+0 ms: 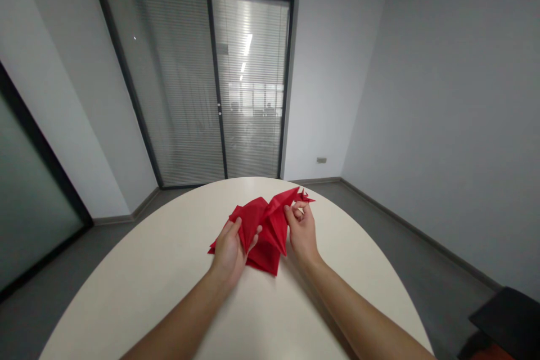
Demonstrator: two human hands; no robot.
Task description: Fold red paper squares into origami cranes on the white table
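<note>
A red folded paper figure (255,214), creased into pointed flaps like origami, is held over the middle of the round table. On its left side my left hand (231,247) is closed, with the thumb on top of a fold and fingers underneath. My right hand (302,230) pinches the figure's right side between thumb and curled fingers. Just beyond those fingers a small spiky red part (304,197) sticks out; whether it joins the larger piece is hidden. The lower flap (265,259) hangs close to the tabletop.
The round cream table (169,281) fills the foreground. Behind it stands a dark-framed glass partition with blinds (185,84). A black chair part (510,315) shows at the lower right, and a wall socket (321,160) sits low on the back wall.
</note>
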